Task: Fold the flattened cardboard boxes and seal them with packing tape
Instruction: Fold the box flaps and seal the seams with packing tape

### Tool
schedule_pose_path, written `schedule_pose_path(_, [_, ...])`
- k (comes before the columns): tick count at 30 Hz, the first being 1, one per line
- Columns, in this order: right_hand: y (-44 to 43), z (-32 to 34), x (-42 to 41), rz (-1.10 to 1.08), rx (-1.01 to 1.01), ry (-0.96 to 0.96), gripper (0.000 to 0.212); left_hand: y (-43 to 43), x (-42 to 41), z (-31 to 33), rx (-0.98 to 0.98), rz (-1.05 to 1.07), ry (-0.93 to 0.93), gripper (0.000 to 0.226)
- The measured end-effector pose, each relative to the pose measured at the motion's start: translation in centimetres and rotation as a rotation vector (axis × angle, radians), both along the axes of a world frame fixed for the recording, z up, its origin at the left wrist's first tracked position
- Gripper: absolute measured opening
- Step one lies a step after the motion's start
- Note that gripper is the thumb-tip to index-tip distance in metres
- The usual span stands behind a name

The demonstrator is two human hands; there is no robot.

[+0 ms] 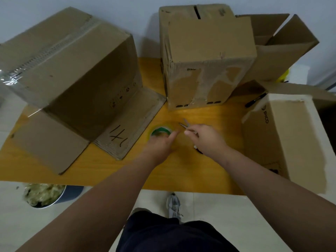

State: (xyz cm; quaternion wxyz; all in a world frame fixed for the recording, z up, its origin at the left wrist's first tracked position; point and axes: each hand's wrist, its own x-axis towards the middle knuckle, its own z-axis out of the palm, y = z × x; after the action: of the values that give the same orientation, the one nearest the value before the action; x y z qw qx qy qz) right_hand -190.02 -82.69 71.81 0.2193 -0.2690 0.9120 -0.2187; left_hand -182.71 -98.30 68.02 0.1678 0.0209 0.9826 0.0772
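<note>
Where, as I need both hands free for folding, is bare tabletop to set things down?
Bare table along the near edge, between the left box's flap and the PICO box; a smaller strip before the middle box. Crowded: back and both sides.

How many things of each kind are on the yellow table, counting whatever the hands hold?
Brown cardboard boxes: 4
Green-cored roll of packing tape, held by the left hand: 1
Metal scissors, in the right hand: 1
Black marker pen: 1
Total: 7
</note>
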Motion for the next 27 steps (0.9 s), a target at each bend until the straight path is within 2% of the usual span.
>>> schedule_pose_path(4, [-2.9, 1.1, 0.2, -0.002, -0.013, 0.037, 0.038, -2.5, 1.1, 3.0, -0.032, -0.016, 0.116, 0.044])
schedule_pose_path(7, [-6.7, 2.8, 0.9, -0.009, -0.072, 0.041, 0.038, -6.2, 2.9, 6.5, -0.024, -0.004, 0.344, 0.032])
schedule_pose_path(9, [-9.8, 4.1, 1.8, 0.01, -0.13, 0.039, 0.035, -9.3, 4.4, 8.8, -0.066, -0.002, 0.537, 0.03])
schedule_pose_path(11, [-13.3, 5.4, 2.9, 0.013, -0.202, 0.046, 0.034, -12.5, 6.0, 10.9, -0.119, 0.042, 0.618, 0.035])
schedule_pose_path(14, [-18.9, 7.4, 5.3, -0.037, -0.338, 0.024, 0.037, -17.5, 8.5, 13.4, -0.166, 0.106, 0.614, 0.041])
schedule_pose_path(17, [-24.1, 8.8, 7.7, -0.177, -0.46, -0.101, 0.046, -22.6, 10.8, 14.2, -0.187, 0.124, 0.568, 0.052])
schedule_pose_path(21, [-29.5, 9.5, 9.8, -0.411, -0.52, -0.254, 0.066, -28.5, 12.5, 14.0, -0.223, 0.064, 0.405, 0.078])
schedule_pose_path(24, [-32.2, 9.2, 10.7, -0.548, -0.545, -0.313, 0.076, -32.1, 12.6, 13.2, -0.279, -0.006, 0.31, 0.076])
schedule_pose_path(27, [-33.8, 8.6, 11.3, -0.631, -0.552, -0.386, 0.087, -34.3, 12.0, 13.2, -0.318, 0.011, 0.32, 0.072])
